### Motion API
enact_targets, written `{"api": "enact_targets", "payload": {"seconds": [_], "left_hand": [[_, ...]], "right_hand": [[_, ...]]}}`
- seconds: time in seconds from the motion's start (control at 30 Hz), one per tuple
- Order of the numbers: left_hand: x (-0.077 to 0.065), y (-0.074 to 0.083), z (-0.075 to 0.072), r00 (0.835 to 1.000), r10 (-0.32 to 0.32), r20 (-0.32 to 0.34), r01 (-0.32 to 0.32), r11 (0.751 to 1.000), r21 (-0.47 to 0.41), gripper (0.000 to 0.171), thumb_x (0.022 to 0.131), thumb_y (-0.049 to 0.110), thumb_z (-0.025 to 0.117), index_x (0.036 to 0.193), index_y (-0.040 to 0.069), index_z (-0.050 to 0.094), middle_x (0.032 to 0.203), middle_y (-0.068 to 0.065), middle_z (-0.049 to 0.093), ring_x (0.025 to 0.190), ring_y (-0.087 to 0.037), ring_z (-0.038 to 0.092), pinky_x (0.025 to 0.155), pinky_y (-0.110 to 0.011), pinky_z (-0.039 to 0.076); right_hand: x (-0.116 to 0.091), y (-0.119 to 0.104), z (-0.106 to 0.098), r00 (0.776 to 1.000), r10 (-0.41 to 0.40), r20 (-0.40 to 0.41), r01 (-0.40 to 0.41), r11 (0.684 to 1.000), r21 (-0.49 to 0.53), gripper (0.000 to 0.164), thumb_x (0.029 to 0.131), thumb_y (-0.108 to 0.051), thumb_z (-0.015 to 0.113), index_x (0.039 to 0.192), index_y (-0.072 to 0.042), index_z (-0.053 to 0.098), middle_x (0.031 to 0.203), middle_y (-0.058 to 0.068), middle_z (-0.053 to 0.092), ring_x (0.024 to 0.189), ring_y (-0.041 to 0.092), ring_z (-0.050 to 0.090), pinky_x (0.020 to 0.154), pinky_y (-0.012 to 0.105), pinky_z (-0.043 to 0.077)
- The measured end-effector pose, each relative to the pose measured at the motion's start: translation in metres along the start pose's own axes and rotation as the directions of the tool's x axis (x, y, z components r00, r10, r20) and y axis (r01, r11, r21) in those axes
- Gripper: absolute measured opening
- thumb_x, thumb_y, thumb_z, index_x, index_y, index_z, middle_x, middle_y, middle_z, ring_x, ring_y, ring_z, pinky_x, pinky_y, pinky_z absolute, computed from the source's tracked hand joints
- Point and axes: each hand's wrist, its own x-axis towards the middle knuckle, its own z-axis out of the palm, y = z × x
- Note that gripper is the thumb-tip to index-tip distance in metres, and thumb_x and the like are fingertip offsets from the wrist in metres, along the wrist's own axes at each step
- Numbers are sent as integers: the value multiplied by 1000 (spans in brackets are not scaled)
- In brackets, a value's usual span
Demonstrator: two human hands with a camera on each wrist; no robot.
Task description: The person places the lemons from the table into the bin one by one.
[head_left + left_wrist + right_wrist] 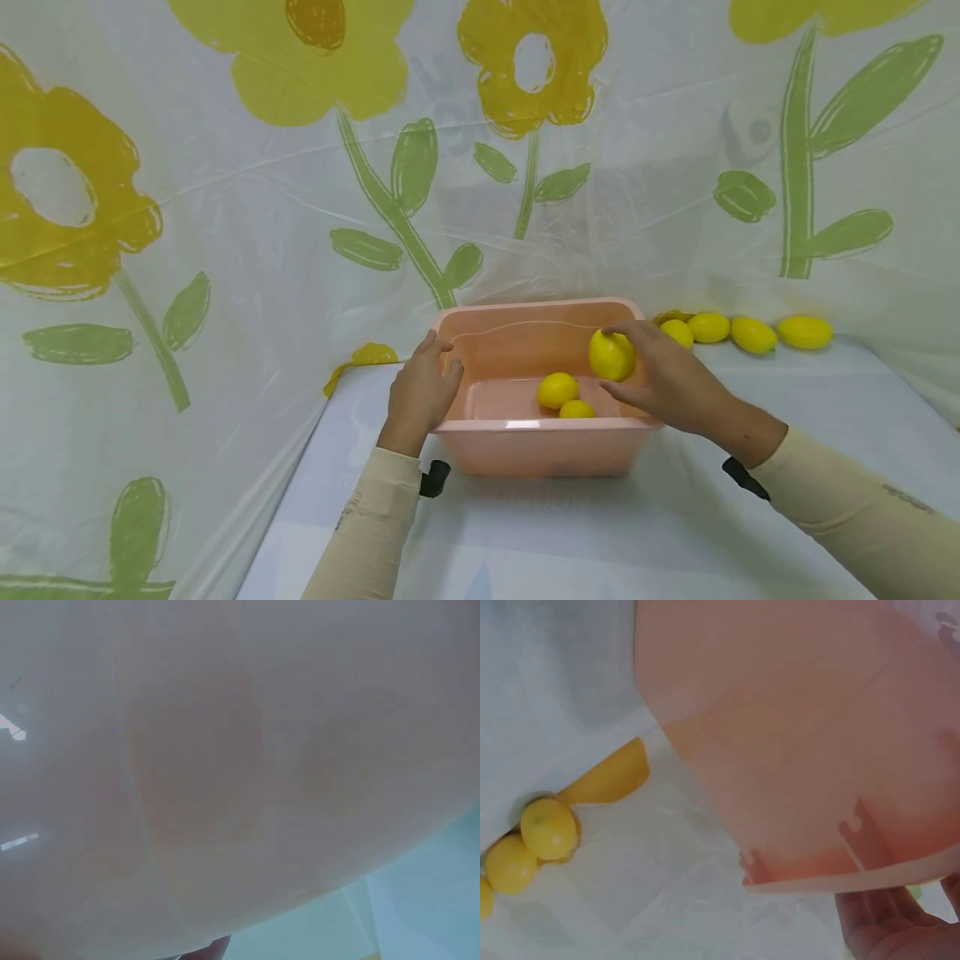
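Observation:
A pink plastic basin (543, 450) stands on the table, with two lemons lying inside it, one lemon (557, 390) behind another lemon (577, 409). My left hand (422, 392) grips the basin's left rim, its thumb toward the inside. Over the right part of the basin, my right hand (671, 387) holds a lemon (611, 356) between thumb and fingers. In the left wrist view the basin's wall (247, 765) fills most of the picture. The right wrist view shows the basin's outer side (780, 735) and part of the right hand (889, 922) at its rim.
Several lemons (753, 335) lie in a row to the right of the basin, along the table's back edge. A white cloth printed with flowers (247, 208) hangs behind the table. The pale tabletop (540, 533) extends in front of the basin.

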Motion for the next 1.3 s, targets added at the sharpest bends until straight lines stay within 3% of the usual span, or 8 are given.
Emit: {"api": "enact_targets", "payload": {"seconds": [0.3, 0.63, 0.9, 1.13, 1.3], "left_hand": [[1, 0, 1, 1000, -3, -4, 3, 1000, 8, 46, 99, 39, 47, 135, 14, 60, 162, -6, 36, 117, -44, 63, 88, -55, 52], [1, -1, 1, 1000, -7, -8, 7, 1000, -2, 43, 99, 37, 50, 134, 15, 61, 162, -5, 37, 114, -43, 65, 88, -55, 51], [1, -1, 1, 1000, -7, -5, 7, 1000, 1, 44, 98, 37, 50, 136, 16, 60, 162, -5, 35, 97, -39, 69, 76, -48, 51], [2, -2, 1, 1000, -15, -15, 15, 1000, -14, 44, 98, 38, 50, 135, 17, 61, 161, -4, 37, 116, -43, 64, 88, -54, 51], [1, -2, 2, 1000, -11, -4, 11, 1000, -20, 47, 98, 39, 47, 136, 16, 60, 162, -4, 36, 116, -40, 64, 84, -51, 51]], "right_hand": [[14, -7, 12, 997, -3, 81, 0, 1000, 27, 66, 83, -26, 81, 137, -12, 45, 134, 16, 54, 87, 22, 63, 83, 38, 60], [31, -13, 25, 986, 35, 165, -47, 996, 70, 68, 83, -22, 81, 140, -15, 45, 142, 18, 50, 124, 34, 55, 98, 46, 53], [45, -14, 35, 976, 62, 210, -78, 994, 72, 67, 83, -18, 81, 140, -15, 44, 141, 20, 50, 122, 36, 55, 99, 48, 52], [50, -8, 42, 968, 80, 237, -100, 992, 71, 68, 82, -15, 82, 139, -14, 45, 143, 20, 48, 124, 37, 54, 101, 51, 50], [51, -5, 43, 948, 118, 297, -153, 983, 99, 64, 82, -14, 82, 135, -15, 46, 139, 17, 52, 125, 35, 53, 103, 52, 49]]}}
